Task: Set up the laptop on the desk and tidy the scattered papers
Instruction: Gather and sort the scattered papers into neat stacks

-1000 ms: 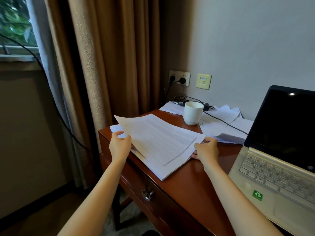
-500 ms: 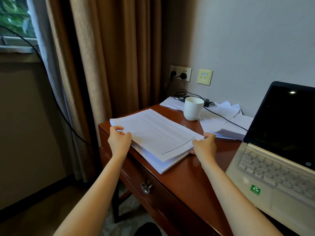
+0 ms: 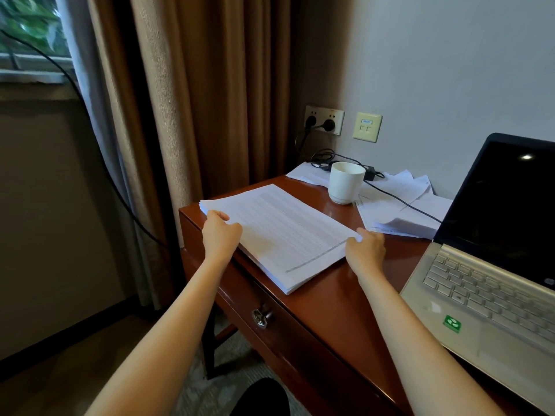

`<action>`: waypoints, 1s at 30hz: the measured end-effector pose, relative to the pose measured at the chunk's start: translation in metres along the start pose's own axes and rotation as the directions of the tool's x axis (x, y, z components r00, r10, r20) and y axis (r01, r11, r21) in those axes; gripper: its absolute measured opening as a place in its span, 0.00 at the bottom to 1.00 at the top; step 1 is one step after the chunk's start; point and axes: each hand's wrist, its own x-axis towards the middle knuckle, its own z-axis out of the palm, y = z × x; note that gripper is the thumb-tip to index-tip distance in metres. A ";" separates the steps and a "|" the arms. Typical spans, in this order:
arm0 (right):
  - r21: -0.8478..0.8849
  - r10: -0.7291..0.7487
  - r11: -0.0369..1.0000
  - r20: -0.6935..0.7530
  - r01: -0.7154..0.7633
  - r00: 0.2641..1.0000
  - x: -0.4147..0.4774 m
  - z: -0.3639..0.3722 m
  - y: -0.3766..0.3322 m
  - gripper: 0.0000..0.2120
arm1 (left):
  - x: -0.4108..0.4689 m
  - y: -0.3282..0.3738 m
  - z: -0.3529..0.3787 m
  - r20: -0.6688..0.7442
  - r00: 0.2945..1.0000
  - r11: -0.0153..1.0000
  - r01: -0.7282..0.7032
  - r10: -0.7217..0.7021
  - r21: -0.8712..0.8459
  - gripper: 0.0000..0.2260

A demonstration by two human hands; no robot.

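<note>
At the left corner of the glossy reddish-brown wooden desk (image 3: 327, 307), the thick stack of white printed papers (image 3: 282, 232) now lies flat on the desktop; a second ago its top sheets were lifted and tilted above the pile. The left hand (image 3: 220, 237) grips the stack's left edge, thumb on top, and the right hand (image 3: 365, 250) pinches its right corner. Behind, the white ceramic cup (image 3: 345, 183) stands as before beside loose white sheets (image 3: 402, 211) crossed by a black charger cable (image 3: 399, 199). At the right, the open silver laptop (image 3: 492, 283) with its dark screen sits unchanged on the desk.
</note>
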 end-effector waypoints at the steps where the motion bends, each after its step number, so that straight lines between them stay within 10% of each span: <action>1: -0.025 -0.013 1.000 0.011 0.013 1.000 -0.001 0.000 0.000 0.21 | -0.001 0.001 0.001 0.003 1.000 0.997 -0.014 0.014 0.073 0.11; 8: -0.070 -0.078 0.994 0.010 0.078 0.997 -0.008 -0.010 -0.006 0.22 | -0.007 0.022 0.014 0.066 0.975 0.869 -0.220 0.213 0.443 0.15; 21: -0.685 -0.266 0.714 -0.072 0.146 0.961 0.037 -0.082 0.023 0.28 | -0.024 0.088 0.097 0.532 0.806 0.890 -0.413 0.259 0.192 0.06; 30: -0.615 -0.003 0.781 -0.168 -0.103 0.986 0.027 -0.081 0.031 0.30 | -0.070 0.114 0.173 0.843 0.526 0.913 0.389 -0.109 -0.124 0.20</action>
